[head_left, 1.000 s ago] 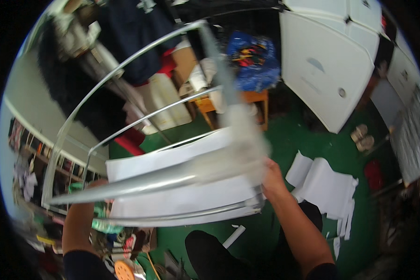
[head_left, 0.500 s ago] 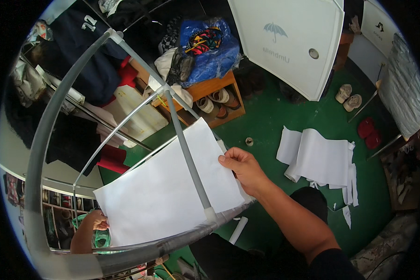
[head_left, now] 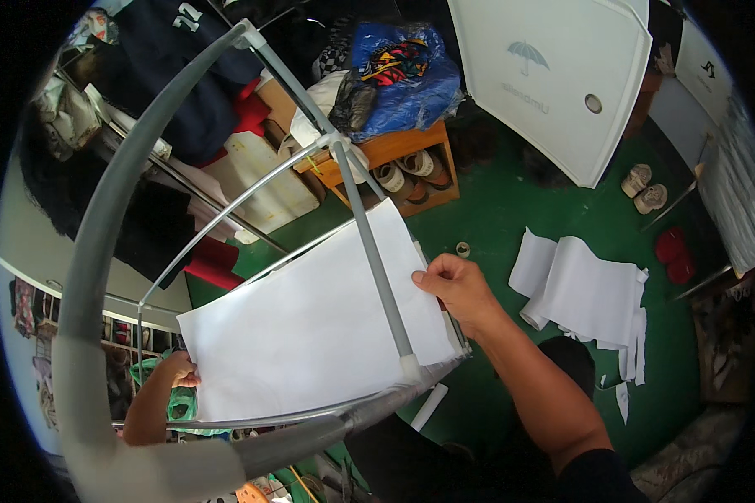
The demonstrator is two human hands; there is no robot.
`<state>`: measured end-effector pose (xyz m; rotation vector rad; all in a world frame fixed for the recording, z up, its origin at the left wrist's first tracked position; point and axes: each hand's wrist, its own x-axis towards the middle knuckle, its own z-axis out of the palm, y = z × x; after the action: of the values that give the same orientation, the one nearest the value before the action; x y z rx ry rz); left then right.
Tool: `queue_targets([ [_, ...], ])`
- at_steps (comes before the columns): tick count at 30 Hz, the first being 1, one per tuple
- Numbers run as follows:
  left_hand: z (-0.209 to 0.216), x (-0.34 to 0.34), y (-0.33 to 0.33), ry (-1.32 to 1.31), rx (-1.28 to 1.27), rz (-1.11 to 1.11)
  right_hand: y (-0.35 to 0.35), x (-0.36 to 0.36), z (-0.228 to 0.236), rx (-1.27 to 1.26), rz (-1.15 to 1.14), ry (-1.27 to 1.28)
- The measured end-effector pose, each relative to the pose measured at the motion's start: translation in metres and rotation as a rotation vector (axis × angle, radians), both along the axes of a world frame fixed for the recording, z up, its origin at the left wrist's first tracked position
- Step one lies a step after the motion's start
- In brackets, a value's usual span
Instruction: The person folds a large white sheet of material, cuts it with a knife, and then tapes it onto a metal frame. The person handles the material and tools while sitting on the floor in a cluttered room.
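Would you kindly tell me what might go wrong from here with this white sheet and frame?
The left grip and right grip are at opposite edges of the white sheet, so uneven pulling could crease or skew it. A grey tube of the frame crosses in front of it and might catch it if lifted. Loose white material on the green floor could slip underfoot.

Blue plastic bag [head_left: 398, 109] on a wooden shelf [head_left: 398, 148], white panel [head_left: 553, 101], pale shoes [head_left: 651, 199] on green floor [head_left: 495, 201]
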<state>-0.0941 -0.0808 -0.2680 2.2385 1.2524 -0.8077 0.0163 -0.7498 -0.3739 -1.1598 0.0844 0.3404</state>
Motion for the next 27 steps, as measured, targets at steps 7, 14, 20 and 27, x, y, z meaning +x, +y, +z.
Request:
queue_targets([
  [7, -0.013, -0.03, 0.014, -0.112, 0.065, 0.048, 0.015, -0.006, 0.007, 0.135, 0.081, 0.137],
  [14, -0.025, 0.016, 0.008, -0.036, 0.121, -0.056, -0.005, -0.006, 0.016, 0.22, 0.006, 0.197],
  [20, -0.025, -0.008, 0.029, 0.035, 0.067, -0.061, 0.004, -0.006, -0.013, 0.359, 0.082, 0.193],
  [27, -0.029, 0.017, -0.012, 0.014, 0.045, -0.122, -0.004, -0.004, -0.011, 0.339, 0.06, 0.136],
])
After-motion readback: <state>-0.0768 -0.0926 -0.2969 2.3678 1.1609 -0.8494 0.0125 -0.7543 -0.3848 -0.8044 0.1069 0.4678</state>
